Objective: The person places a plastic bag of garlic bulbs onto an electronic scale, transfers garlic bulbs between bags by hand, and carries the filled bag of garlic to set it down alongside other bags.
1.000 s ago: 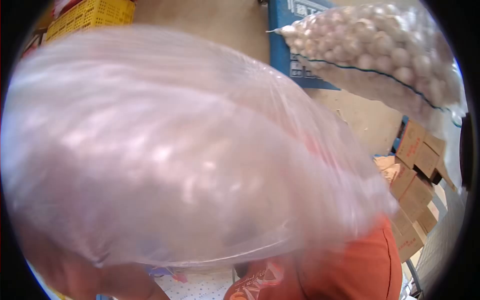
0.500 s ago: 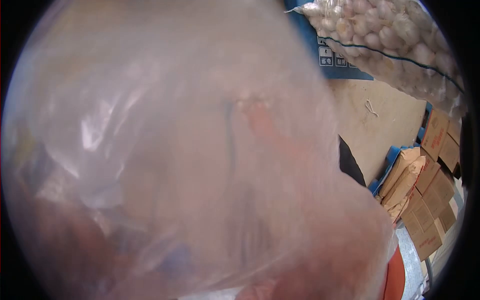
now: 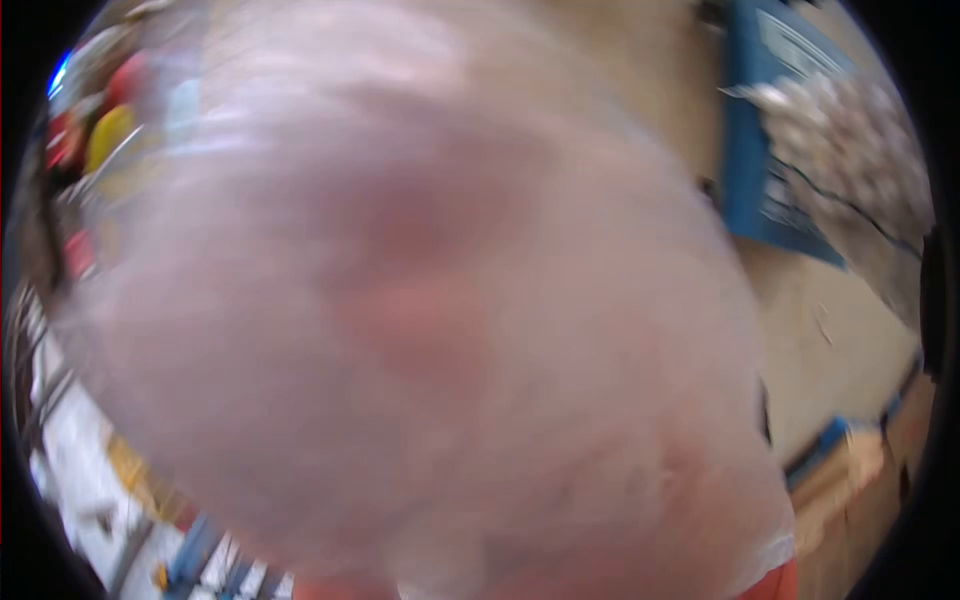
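A large, cloudy see-through plastic bag [image 3: 560,260] fills most of the head view, very close to the camera and smeared by motion. Through the film a reddish patch [image 3: 410,310] shows near the middle; it may be one of my hands, but its outline is lost. Another pinkish smear [image 3: 680,470] lies behind the plastic at the lower right, too vague to name. Neither hand's fingers can be made out, and I cannot tell what they grip. Orange-red cloth [image 3: 775,582] peeks out below the bag.
On the right, a net-like bag of garlic bulbs [image 3: 850,150] rests against a blue box [image 3: 750,120]. Brown cartons [image 3: 860,540] stand at the lower right on the beige floor [image 3: 830,370]. Blurred red and yellow items [image 3: 110,135] sit at the upper left.
The view has swung, so the garlic and blue box appear lower and farther right. The plastic bag has shifted within the view, uncovering coloured items and a pale area along the left.
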Demonstrator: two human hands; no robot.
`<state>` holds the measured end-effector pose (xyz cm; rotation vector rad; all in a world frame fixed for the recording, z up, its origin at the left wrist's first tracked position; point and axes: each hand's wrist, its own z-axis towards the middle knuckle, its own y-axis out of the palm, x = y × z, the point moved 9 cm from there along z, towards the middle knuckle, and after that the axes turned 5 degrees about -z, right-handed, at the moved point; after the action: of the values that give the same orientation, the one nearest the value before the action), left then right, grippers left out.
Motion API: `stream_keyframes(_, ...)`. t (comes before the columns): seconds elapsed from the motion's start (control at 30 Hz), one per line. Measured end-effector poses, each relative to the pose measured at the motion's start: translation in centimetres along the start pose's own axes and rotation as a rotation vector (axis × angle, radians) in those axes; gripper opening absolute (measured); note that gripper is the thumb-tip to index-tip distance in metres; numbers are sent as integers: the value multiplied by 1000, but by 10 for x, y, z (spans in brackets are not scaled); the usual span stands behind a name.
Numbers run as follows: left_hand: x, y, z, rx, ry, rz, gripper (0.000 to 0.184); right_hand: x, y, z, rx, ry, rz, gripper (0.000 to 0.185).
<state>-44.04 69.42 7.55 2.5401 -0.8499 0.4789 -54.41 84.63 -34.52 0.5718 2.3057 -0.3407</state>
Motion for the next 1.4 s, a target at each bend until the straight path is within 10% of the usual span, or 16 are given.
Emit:
stream_keyframes(0.07, 22, -13, -23, 100, 83, -34, 51, -49, 28, 29, -50, -98, 55, 37)
stream_keyframes(0.17, 46, -16, -28, -328, 406, 332, 58, -105, 49, 72, -80, -206, 126, 38)
stream_keyframes(0.47, 18, 21, -55, -393, 231, 334, 35, -155, 31, 22, -97, -158, 230, 43)
stream_keyframes(0.7, 27, 40, -108, -234, 346, 402, 25, -106, -125, -183, 168, 153, 221, 46)
stream_keyframes(0.77, 38, 45, -121, -224, 342, 398, 25, -216, -135, -261, -117, 324, 470, 46)
stream_keyframes(1.03, 49, 48, -156, -137, 240, 291, 24, -428, -202, -483, -558, -287, 1220, 62)
stream_keyframes(1.13, 47, 56, -170, -106, 237, 362, 29, -454, -239, -526, -424, -389, 1021, 63)
stream_keyframes(1.4, 21, 117, -201, -190, 392, 767, 36, -512, -371, -678, 858, -680, -319, 58)
